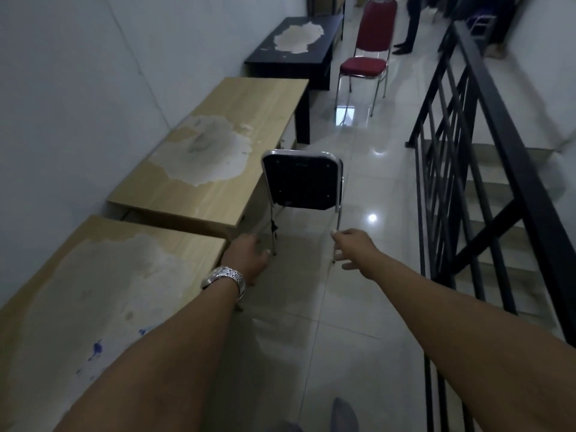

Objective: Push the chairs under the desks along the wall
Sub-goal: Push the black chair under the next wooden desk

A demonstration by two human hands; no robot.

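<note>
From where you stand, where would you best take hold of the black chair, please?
Probably the chrome-edged top of the black chair's backrest, from behind: its back faces you and both hands are open, reaching toward it, with the wooden desk to its left.

The black chair (301,182) hides its seat behind the backrest. At twelve o'clock a standing person (408,26) is cut off above the legs (blurred too); the nearest bench (103,294) runs off the bottom-left edge.
</note>
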